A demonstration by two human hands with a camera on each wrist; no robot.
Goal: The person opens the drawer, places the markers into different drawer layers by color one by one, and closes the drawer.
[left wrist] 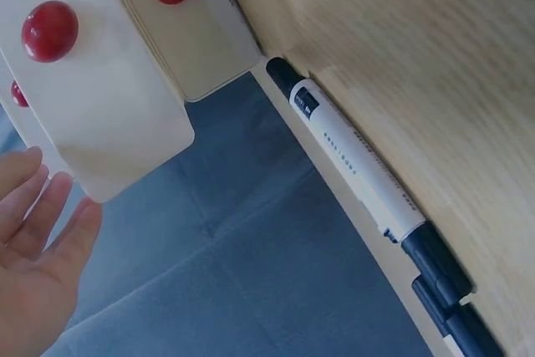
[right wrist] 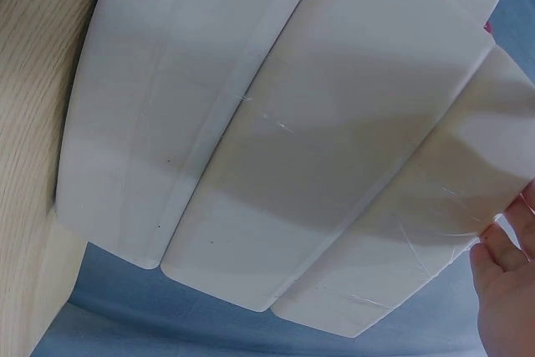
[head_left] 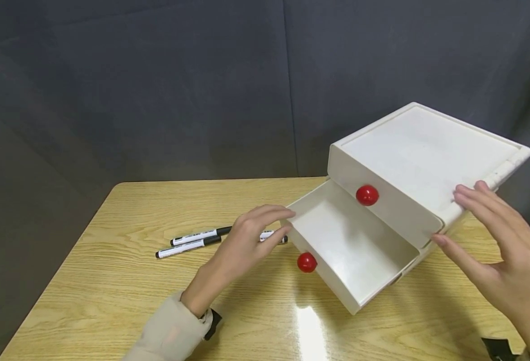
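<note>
A white drawer cabinet (head_left: 432, 155) with red knobs stands at the right of the table. Its middle drawer (head_left: 350, 235) is pulled out and looks bare inside. My left hand (head_left: 247, 235) is at the drawer's far-left front corner, fingertips right at the rim and thumb near the front panel (left wrist: 109, 81). Fairly straight fingers of my right hand (head_left: 513, 245) rest along the cabinet's top right edge, its thumb at the near front corner. The right wrist view has the cabinet's side (right wrist: 309, 131) and that hand at its edge.
Two white markers with black caps, a nearer marker (head_left: 186, 247) and a farther marker (head_left: 197, 236), lie left of my left hand. Another marker (head_left: 274, 236) shows partly behind that hand. A dark curtain (head_left: 179, 90) hangs behind the wooden table (head_left: 111, 301).
</note>
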